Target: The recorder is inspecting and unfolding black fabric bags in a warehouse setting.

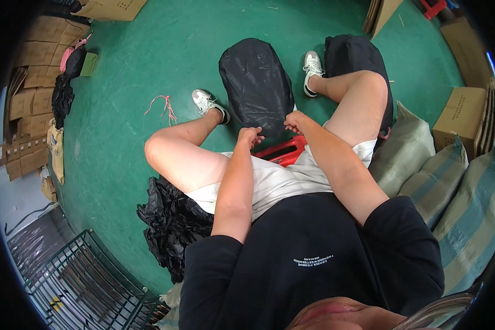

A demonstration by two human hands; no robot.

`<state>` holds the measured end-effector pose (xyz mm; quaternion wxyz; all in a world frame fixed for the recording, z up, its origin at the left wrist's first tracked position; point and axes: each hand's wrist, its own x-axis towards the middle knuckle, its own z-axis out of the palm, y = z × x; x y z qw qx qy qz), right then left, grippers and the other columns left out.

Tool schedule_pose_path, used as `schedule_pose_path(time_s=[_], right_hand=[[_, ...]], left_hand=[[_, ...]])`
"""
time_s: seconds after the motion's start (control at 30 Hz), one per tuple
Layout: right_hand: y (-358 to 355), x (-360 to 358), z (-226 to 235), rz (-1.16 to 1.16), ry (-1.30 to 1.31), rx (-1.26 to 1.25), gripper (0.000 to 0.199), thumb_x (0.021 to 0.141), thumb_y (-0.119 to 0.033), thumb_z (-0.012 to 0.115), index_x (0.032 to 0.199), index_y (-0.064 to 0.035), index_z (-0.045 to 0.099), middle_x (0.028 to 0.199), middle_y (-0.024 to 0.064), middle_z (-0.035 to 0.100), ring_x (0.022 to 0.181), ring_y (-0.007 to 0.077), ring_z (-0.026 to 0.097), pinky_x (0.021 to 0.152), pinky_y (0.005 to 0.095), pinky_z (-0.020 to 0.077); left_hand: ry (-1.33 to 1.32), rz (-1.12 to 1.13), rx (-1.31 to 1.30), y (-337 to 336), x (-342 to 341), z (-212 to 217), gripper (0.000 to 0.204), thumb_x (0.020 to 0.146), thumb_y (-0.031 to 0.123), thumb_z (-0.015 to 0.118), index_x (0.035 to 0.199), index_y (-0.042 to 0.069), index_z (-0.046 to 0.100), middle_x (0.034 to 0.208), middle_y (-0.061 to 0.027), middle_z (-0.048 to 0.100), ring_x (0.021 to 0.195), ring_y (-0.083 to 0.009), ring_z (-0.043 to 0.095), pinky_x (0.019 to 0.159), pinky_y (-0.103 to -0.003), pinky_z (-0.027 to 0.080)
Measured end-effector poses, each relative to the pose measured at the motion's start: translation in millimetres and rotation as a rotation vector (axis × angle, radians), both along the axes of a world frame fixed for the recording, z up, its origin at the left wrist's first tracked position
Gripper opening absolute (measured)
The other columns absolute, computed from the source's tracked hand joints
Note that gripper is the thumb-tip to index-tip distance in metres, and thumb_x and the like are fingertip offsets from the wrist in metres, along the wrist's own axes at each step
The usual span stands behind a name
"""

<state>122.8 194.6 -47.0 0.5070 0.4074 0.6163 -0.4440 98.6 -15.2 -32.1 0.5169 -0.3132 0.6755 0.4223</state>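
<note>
Between my feet stands a full black bag (pixel 256 77), its near edge toward me. My left hand (pixel 251 136) is closed on the left corner of that edge. At the right corner, my right hand (pixel 296 121) grips the same bag with bent fingers. The bag's edge is stretched between the two hands. Below them, part of a red plastic stool (pixel 285 152) shows between my thighs. A second filled black bag (pixel 355 55) stands beyond my right leg, partly hidden by it.
Pink string (pixel 169 108) lies on the green floor left of my foot. Crumpled black bags (pixel 173 225) heap by my left thigh. Stuffed woven sacks (pixel 410 146) lean at my right, near a cardboard box (pixel 460 116). Stacked cartons (pixel 38 71) and a metal rack (pixel 88 275) line the left.
</note>
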Motion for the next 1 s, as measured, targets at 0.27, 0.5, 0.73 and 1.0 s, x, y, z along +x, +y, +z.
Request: schedule_pose_path(time_s=[0.27, 0.5, 0.73, 1.0], right_hand=[[-11.3, -7.2, 16.6, 0.277, 0.06, 0.052, 0.023, 0.087, -0.019, 0.059, 0.07, -0.0063, 0.068, 0.06, 0.0036, 0.064, 0.046, 0.0158, 0.055, 0.043, 0.0314, 0.0438], [-2.7, -9.3, -1.3, 0.196, 0.026, 0.066, 0.02, 0.085, -0.017, 0.06, 0.071, -0.0055, 0.069, 0.061, 0.0041, 0.064, 0.045, 0.0163, 0.055, 0.044, 0.032, 0.0441], [1.1, -14.1, -9.7, 0.15, -0.064, -0.165, 0.016, 0.085, -0.013, 0.059, 0.081, -0.0012, 0.069, 0.07, 0.0071, 0.068, 0.051, 0.0175, 0.059, 0.045, 0.0339, 0.047], [0.2, -7.3, -3.1, -0.077, -0.048, -0.153, 0.014, 0.082, -0.007, 0.061, 0.074, 0.0005, 0.07, 0.068, 0.0087, 0.068, 0.05, 0.0178, 0.06, 0.046, 0.0328, 0.0454]], left_hand=[[-0.036, -0.167, -0.036, -16.0, -0.4, 0.5, 0.032, 0.089, 0.035, 0.062, 0.074, 0.008, 0.063, 0.069, -0.0016, 0.066, 0.05, -0.0104, 0.054, 0.039, -0.025, 0.033], [0.613, -0.728, -0.44, 19.8, -35.9, 68.1, 0.036, 0.082, 0.039, 0.066, 0.077, 0.003, 0.066, 0.079, -0.0125, 0.068, 0.075, -0.0308, 0.065, 0.074, -0.043, 0.05], [1.359, -0.933, -0.412, 71.0, -119.6, 41.0, 0.073, 0.084, 0.049, 0.059, 0.14, 0.008, 0.035, 0.148, -0.0175, 0.026, 0.136, -0.0356, 0.026, 0.11, -0.046, 0.025], [1.412, -0.798, -0.595, 139.1, -213.7, -17.1, 0.08, 0.088, 0.058, 0.045, 0.145, 0.005, 0.026, 0.151, -0.0159, 0.023, 0.14, -0.0324, 0.02, 0.114, -0.048, 0.014]])
